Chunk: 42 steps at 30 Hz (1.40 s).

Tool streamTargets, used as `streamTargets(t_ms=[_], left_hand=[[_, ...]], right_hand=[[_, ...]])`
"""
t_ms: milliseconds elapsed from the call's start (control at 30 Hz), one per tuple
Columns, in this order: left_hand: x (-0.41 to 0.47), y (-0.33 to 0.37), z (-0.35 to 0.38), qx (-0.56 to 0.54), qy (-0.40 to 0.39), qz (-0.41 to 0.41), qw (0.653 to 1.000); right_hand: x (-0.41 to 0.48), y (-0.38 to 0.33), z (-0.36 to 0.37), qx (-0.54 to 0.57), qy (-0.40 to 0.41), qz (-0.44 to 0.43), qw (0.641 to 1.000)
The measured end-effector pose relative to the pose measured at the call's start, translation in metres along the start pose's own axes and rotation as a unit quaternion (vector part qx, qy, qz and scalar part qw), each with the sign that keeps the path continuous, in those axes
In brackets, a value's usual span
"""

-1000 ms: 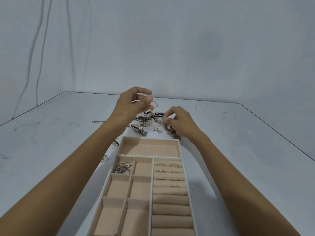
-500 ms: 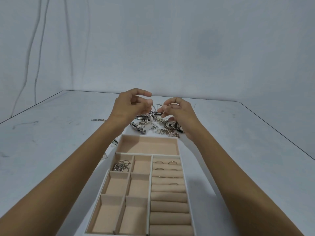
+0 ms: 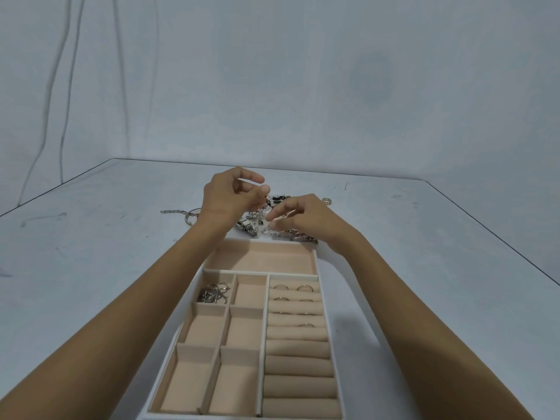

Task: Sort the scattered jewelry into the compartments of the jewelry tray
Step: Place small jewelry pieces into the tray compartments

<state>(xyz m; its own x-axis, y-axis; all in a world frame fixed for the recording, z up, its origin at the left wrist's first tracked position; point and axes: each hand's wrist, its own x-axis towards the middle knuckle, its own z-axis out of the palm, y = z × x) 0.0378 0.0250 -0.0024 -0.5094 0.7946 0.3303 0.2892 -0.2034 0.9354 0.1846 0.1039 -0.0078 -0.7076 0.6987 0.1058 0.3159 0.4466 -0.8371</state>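
A white jewelry tray [image 3: 318,269] with beige lining lies just in front of me. Its far-left small compartment holds several silver hoops [image 3: 213,294], and several rings [image 3: 291,287] sit in the ring rolls on its right. A tangled jewelry pile [image 3: 257,221] lies on the table just beyond the tray. My left hand [image 3: 228,200] hovers above the pile with thumb and fingertips pinched together; what it pinches is too small to make out. My right hand [image 3: 306,215] is lower, beside the pile, pinching a thin pale chain [image 3: 281,218].
A silver link chain [image 3: 171,211] and a bangle [image 3: 190,219] lie on the grey table left of the pile. A small ring [image 3: 326,200] lies to the pile's right. The table's far edge meets a plain wall.
The hands met over the pile half a second ago and have drawn apart. My right hand has dropped lower toward the tray's far edge with a thin chain.
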Motion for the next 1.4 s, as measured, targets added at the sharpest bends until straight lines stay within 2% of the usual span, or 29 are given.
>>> streamTargets(t_ms=[133,367,533,800,933,1067,1233,1400], left_hand=[[-0.001,-0.005,0.001,-0.028,0.024,-0.024,0.999],[-0.003,-0.005,0.004,-0.063,0.035,-0.043,0.996],[-0.002,-0.008,0.002,-0.057,0.048,-0.042,0.996],[-0.004,-0.015,-0.005,-0.039,0.054,-0.023,0.998],[-0.005,-0.016,-0.008,-0.029,0.055,-0.019,0.998],[-0.006,-0.016,-0.011,-0.023,0.055,-0.020,0.998],[-0.010,-0.014,-0.018,-0.031,0.040,-0.023,0.998],[-0.032,0.002,-0.029,-0.083,0.015,-0.001,0.996]], right_hand=[[-0.003,-0.005,0.005,0.010,0.014,-0.005,1.000],[0.002,-0.002,0.020,0.006,0.104,-0.021,0.994],[0.004,-0.004,0.016,-0.007,0.108,-0.016,0.994],[-0.005,-0.017,-0.006,0.121,0.106,0.030,0.987],[-0.007,-0.019,-0.011,0.228,0.141,0.049,0.962],[-0.007,-0.017,-0.017,0.306,0.135,0.041,0.941],[-0.008,-0.014,-0.020,0.322,0.125,0.018,0.938],[-0.010,-0.016,-0.022,0.275,0.116,-0.009,0.954]])
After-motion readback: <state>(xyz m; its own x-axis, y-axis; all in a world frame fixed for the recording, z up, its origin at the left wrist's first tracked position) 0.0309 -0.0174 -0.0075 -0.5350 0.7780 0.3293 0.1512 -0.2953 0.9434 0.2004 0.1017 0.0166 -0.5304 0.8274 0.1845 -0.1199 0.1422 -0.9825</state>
